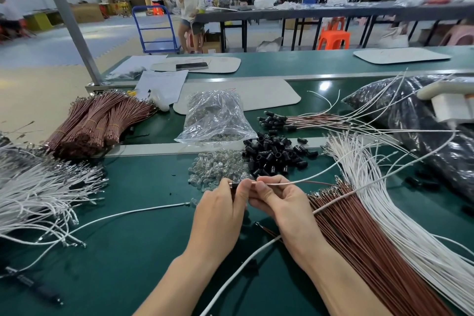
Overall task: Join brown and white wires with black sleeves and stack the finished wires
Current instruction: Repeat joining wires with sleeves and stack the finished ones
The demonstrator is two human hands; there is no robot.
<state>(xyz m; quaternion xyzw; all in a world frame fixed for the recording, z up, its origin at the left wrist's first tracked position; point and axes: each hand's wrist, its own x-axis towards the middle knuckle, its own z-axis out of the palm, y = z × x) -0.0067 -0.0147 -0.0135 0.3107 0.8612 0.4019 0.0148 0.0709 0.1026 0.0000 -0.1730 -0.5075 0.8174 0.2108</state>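
Note:
My left hand [220, 208] pinches a black sleeve [234, 185] at the end of a wire pair. My right hand [277, 197] pinches the brown and white wires [282, 182] just right of it; they trail off to the right. A heap of loose black sleeves [275, 155] lies just beyond my hands. Loose brown wires [364, 233] and white wires [400, 213] fan out at the right. Finished wires with black sleeves [289, 120] lie stacked farther back.
Clear small parts [218, 169] sit left of the sleeves, a clear bag [215, 118] behind them. Bundled brown wires [97, 123] and white wires [38, 195] lie at the left. A big dark bag [436, 131] fills the right. A seated person [191, 7] is across the aisle.

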